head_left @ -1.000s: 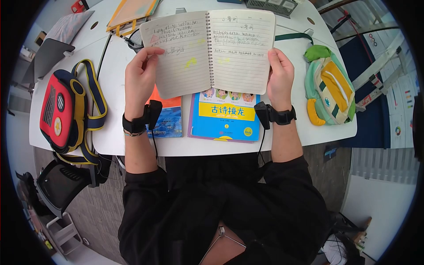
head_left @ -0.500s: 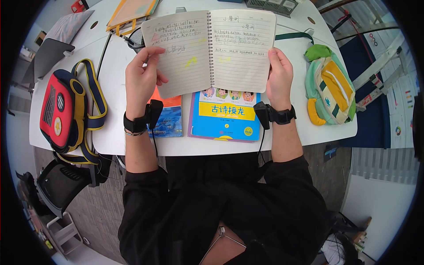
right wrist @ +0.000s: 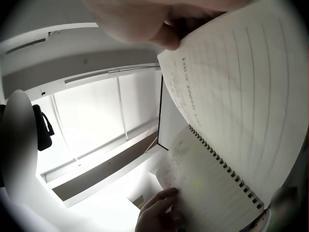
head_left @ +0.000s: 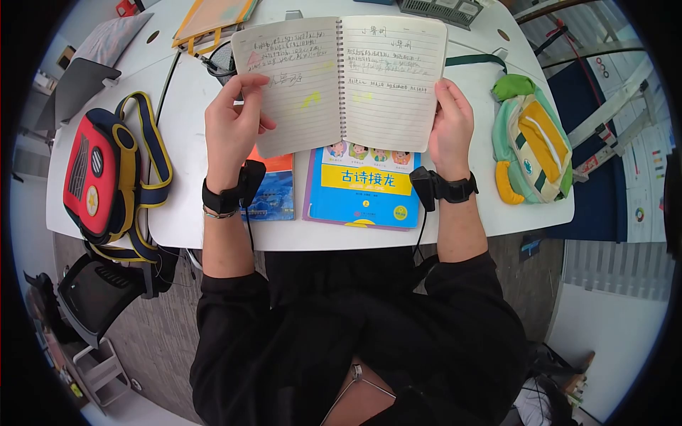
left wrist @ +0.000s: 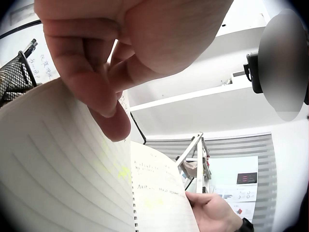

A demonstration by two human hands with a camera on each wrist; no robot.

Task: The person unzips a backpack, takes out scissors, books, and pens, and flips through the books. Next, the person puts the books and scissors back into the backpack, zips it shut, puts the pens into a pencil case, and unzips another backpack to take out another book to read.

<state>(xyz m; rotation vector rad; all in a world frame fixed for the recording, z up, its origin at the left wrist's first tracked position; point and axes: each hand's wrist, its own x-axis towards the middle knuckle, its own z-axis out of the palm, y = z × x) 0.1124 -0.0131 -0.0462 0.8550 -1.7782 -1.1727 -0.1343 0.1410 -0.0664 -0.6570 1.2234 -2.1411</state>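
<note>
A spiral-bound notebook is held up open, showing lined pages with handwriting and yellow highlighter marks. At its left edge my left hand has curled fingers, with fingertips lying over the page; the left wrist view shows these fingertips close up against the paper. My right hand grips the right edge, thumb on the front and the other fingers behind, hidden by the pages. Below the notebook lies a blue book with a yellow title band, partly covered. Left of it is an orange and blue book.
A red backpack stands on the white table at the left, and a green and yellow bag lies at the right. Behind are a black mesh pen holder, a grey basket and an orange-trimmed folder.
My left hand's fingers have shifted at the page edge, and a lower fingertip now shows in front of the page. The right hand keeps its grip; the notebook has barely moved.
</note>
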